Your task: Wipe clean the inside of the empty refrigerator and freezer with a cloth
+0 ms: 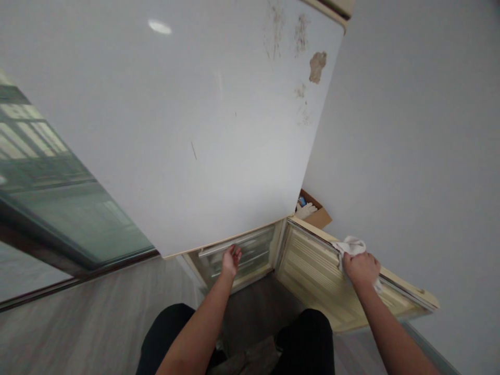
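Observation:
My right hand (361, 268) is closed on a white cloth (351, 245), pressing it over the top edge of the open lower refrigerator door (312, 260). Cloth hangs out on both sides of the fingers. Inside the low compartment, my left hand (231, 259) has its fingers curled at the front lip of a clear freezer drawer (255, 255). Part of its grip is hidden by the hand itself. Above stands the large white upper door (219, 120) of the refrigerator, shut, with brown stains and a peeled patch near its right edge.
An open cardboard box (318, 216) with gloves stands behind the door hinge, against the plain wall (422, 130). To the left is a sliding glass door (74, 208) with a dark frame. My knees (308, 338) are close to the open door, over the grey wood-look floor (97, 323).

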A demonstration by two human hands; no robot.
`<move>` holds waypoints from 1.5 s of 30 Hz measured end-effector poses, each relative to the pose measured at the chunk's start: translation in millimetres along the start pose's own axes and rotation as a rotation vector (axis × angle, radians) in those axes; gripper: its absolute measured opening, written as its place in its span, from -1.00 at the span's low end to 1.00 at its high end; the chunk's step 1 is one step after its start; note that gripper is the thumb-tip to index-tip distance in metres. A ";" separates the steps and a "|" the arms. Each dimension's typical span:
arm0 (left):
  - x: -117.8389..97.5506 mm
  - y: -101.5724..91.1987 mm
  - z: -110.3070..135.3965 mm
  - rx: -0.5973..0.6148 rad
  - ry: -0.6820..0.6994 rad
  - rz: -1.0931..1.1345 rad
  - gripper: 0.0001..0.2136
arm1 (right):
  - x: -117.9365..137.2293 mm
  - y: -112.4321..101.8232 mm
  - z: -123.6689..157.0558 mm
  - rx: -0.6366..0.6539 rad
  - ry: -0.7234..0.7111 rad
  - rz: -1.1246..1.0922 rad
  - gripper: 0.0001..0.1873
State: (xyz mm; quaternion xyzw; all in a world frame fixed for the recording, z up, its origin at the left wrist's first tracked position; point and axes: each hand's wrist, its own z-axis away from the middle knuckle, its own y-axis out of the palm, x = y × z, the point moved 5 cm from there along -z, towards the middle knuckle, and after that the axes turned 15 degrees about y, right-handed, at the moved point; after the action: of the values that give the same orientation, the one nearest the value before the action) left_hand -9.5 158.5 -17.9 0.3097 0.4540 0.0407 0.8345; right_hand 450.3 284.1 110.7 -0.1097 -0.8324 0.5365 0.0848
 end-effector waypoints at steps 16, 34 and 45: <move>35.0 -46.1 104.7 -0.009 -0.144 0.017 -0.95 | -3.1 3.7 -1.3 -0.038 -0.014 -0.006 -0.48; 50.2 -85.8 139.0 0.040 -0.280 -0.098 -0.94 | -5.7 9.8 2.1 -0.037 -0.001 -0.023 -0.42; -7.5 -55.7 176.8 0.670 -0.151 -0.367 -0.57 | 60.6 -28.2 116.9 0.502 -0.133 -0.976 -0.60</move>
State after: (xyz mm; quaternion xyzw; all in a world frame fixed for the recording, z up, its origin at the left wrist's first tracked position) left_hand 112.7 26.2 26.8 0.4808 0.4272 -0.2829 0.7115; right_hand 359.2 187.2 89.9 0.3467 -0.6366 0.6228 0.2945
